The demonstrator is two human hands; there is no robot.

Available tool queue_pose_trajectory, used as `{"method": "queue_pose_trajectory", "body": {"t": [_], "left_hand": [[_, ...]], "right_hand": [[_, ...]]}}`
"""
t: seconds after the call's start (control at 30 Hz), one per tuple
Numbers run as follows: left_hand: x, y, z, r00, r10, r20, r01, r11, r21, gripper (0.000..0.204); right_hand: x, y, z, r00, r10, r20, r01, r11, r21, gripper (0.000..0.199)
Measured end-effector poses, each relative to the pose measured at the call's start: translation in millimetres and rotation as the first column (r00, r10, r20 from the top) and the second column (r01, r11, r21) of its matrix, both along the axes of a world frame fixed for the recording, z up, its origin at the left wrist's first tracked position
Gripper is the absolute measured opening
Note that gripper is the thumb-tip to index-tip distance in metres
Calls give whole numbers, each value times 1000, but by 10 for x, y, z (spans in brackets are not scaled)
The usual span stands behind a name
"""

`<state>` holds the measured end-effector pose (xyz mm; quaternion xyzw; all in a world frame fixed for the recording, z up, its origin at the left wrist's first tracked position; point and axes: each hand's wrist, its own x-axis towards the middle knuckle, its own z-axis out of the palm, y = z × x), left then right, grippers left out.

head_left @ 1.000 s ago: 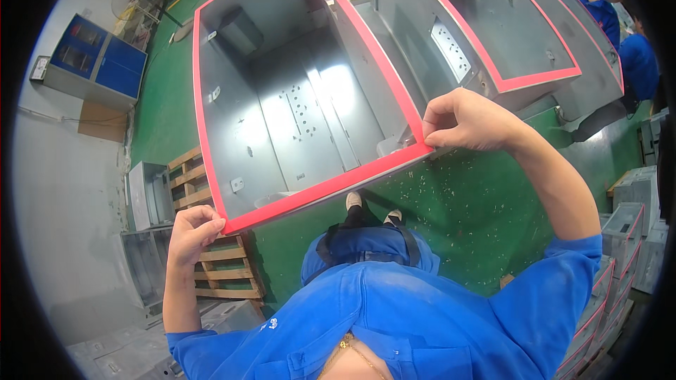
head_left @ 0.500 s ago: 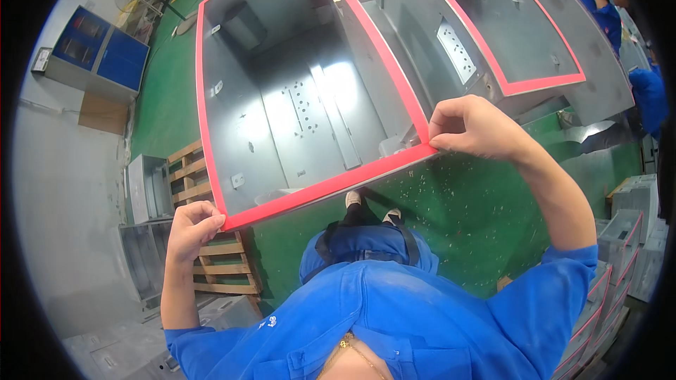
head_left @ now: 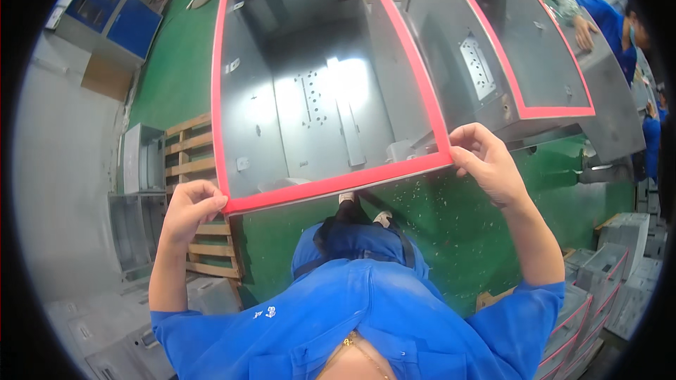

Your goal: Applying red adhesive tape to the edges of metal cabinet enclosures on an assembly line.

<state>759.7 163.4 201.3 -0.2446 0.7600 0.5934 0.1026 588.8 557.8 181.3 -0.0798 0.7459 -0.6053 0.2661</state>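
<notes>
Far left, a blue cabinet (head_left: 113, 17) stands by the wall, a brown box (head_left: 105, 79) just below it. Lower down, grey metal boxes (head_left: 141, 158) sit beside a wooden pallet (head_left: 193, 169) on the green floor (head_left: 458, 239). The left hand (head_left: 191, 207) is curled shut on the lower left corner of the red seal strip (head_left: 338, 184), fingers pinching the strip where it turns the corner. The strip runs all round the open rim of a big grey metal box (head_left: 317, 91) that sits in front of the person, its open side facing the camera; brackets and punched holes show on the inner back wall. Below the box, the person's blue jacket (head_left: 352, 309) fills the bottom of the view, shoes just visible under the box edge. The right hand (head_left: 489, 165) grips the lower right corner of the same strip, thumb and fingers closed on the rim. To the right, touching or just beside the first box, a second grey box (head_left: 507, 56) also has a red strip on its rim. Upper right, another person in blue (head_left: 605, 24) leans over it, a hand on its top. Bottom right, more small grey boxes (head_left: 612, 288) with red trim are stacked.
</notes>
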Motion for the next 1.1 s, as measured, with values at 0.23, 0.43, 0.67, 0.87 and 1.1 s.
{"method": "queue_pose_trajectory", "body": {"t": [0.23,0.43,0.67,0.87,1.1], "left_hand": [[15,2,-18,999,43,-18,-41,996,74,12],[-17,39,73,999,9,32,-9,1000,-15,16],[32,14,-30,998,-36,-58,37,999,22,13],[87,2,-93,990,-48,-129,53,998,32,11],[129,26,-110,972,-66,-224,63,998,-21,8]], "right_hand": [[7,-48,-36,1000,4,-16,-4,1000,2,22],[18,-47,-81,997,6,-77,-8,1000,-20,17],[3,-19,-117,998,16,-63,-17,1000,-7,16],[-41,23,-206,996,23,-85,-23,1000,-8,18],[-26,1,-188,999,8,-45,-9,1000,-30,18]]}}
